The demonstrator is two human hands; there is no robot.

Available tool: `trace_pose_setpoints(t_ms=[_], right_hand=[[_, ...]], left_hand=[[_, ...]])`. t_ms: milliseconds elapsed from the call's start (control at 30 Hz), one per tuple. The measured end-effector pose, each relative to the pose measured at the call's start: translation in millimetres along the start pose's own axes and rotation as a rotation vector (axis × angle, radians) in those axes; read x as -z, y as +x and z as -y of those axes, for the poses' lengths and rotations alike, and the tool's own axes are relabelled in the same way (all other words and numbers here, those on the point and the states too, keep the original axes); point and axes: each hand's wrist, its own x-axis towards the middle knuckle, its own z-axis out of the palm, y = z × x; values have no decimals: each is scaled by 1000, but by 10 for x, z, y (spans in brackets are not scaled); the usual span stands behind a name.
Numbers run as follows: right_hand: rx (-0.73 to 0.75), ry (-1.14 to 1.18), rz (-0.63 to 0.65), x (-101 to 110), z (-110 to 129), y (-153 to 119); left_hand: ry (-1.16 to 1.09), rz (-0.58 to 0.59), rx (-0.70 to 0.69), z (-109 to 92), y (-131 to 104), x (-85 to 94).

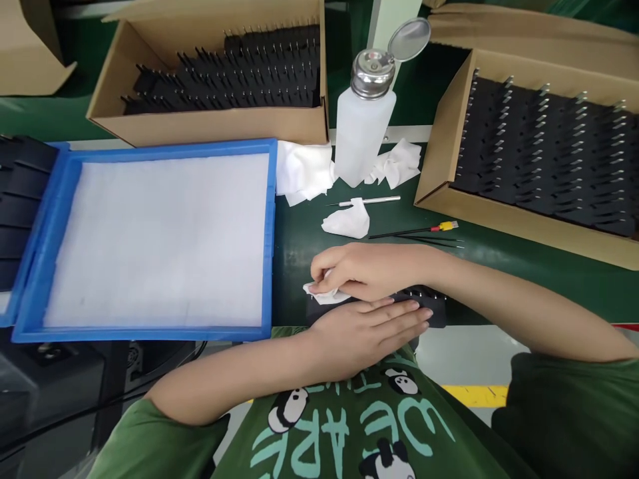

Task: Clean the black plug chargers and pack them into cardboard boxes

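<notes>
A black strip with a row of small metal pins lies along the table's near edge, partly covered by both hands. My right hand bunches a white wipe in its closed fingers and presses it to the strip's left part. My left hand rests on the strip's near side, fingers stretched out flat and pointing right. Beyond my right hand lie a crumpled wipe, a thin pen-like tool and dark thin tools, one with a yellow tip.
A blue tray with white lining stands at left. An open carton of black pinned parts is behind it, and another carton at right. Between them stands a white dispenser bottle, lid flipped up, among folded wipes.
</notes>
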Motion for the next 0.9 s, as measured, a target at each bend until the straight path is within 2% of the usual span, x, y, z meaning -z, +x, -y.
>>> trace_pose_setpoints(t_ms=[67, 167, 333, 467, 633, 767, 833, 900], right_hand=[[-23, -27, 76, 11, -26, -12], [-43, -40, 106, 80, -44, -147], [-60, 3, 66, 180, -54, -474], [-127, 19, 38, 203, -38, -714], [-140, 12, -27, 241, -55, -990], [-241, 30, -28, 330, -37, -1329], [-284, 58, -110, 365, 22, -1445], [-294, 46, -347, 361, 90, -1443]], left_hand=[[6, -5, -3, -5, 4, -6], [21, -32, -3, -14, 11, -11], [35, -17, 21, -26, 5, -4], [3, -30, 24, -25, -5, -8], [-45, -44, 30, -29, 2, -33], [-63, -9, 26, -40, -6, -30], [-59, 29, 18, -40, -12, -22], [-55, 56, 6, -33, -10, -18]])
